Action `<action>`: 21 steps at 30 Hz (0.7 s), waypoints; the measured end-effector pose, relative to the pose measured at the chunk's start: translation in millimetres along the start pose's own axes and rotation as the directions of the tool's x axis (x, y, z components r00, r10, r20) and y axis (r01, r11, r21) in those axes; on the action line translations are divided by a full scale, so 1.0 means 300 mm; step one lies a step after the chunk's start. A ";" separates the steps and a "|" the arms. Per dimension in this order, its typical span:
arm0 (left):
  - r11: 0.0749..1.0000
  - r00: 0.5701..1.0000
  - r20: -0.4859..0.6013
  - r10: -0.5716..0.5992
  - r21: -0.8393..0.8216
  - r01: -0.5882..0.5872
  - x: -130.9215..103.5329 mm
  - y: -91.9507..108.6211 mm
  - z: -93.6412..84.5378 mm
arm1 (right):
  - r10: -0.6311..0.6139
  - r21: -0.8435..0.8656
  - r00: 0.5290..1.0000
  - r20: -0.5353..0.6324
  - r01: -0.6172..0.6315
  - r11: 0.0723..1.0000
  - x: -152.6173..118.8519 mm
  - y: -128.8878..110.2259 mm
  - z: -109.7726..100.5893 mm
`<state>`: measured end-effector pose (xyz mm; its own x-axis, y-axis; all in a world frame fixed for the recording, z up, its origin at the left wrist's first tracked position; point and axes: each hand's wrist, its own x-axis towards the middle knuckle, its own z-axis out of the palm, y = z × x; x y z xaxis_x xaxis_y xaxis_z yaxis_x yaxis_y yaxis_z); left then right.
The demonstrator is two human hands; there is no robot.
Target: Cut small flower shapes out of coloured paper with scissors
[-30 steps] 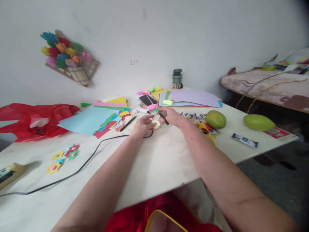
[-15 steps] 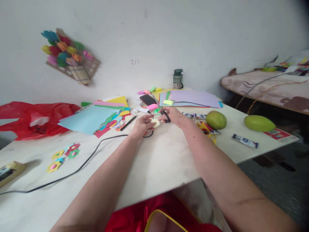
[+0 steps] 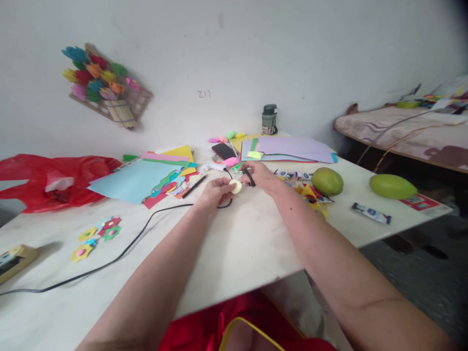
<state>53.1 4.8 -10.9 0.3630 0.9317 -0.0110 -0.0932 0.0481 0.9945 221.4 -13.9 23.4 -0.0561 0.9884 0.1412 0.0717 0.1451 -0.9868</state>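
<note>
Between the thumb and fingers of my left hand (image 3: 216, 190) is a small pale yellow round piece of paper (image 3: 236, 186). My right hand (image 3: 263, 176) is closed round the black handles of a pair of scissors (image 3: 249, 176). Their blades point up and away to the left, and whether they touch the pale piece I cannot tell. Beyond the hands lie a pink marker (image 3: 230, 162) and a white glue gun (image 3: 214, 167), with a dark phone (image 3: 224, 150) behind them. A black pencil (image 3: 195, 186) rests left of my left hand.
Coloured paper sheets (image 3: 135, 180) and scraps lie to the left, near a red plastic bag (image 3: 73, 170). Paper flowers (image 3: 81, 252) and a black cable (image 3: 139, 234) are nearer. Two green mangoes (image 3: 327, 182) sit at right. A bottle (image 3: 269, 119) stands by the wall.
My left fingers have drawn together on the pale paper, which now shows more of its round face. The right hand and scissors have shifted slightly, leaving a wider gap between the hands.
</note>
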 end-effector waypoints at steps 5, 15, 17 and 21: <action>0.994 0.999 0.030 -0.023 -0.107 0.026 -0.004 0.008 0.006 | 0.001 0.002 0.999 -0.037 -0.001 1.000 0.007 0.006 0.000; 0.991 0.999 0.024 0.021 0.129 -0.024 -0.002 0.005 -0.004 | -0.074 0.021 0.997 0.023 0.073 0.997 0.009 0.009 0.000; 0.985 0.999 0.033 0.041 0.165 -0.046 -0.002 0.005 -0.006 | -0.096 0.023 0.994 0.056 0.094 0.995 0.012 0.017 0.001; 0.974 0.992 0.114 0.045 0.217 -0.069 -0.010 0.014 0.000 | -0.101 -0.027 0.989 0.112 0.104 0.994 0.015 0.029 0.005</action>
<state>51.6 2.0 -6.6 0.4615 0.8859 0.0459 0.0849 -0.0956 0.9918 220.4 -8.2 15.5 -0.1739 0.9575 0.2301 0.0921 0.2485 -0.9643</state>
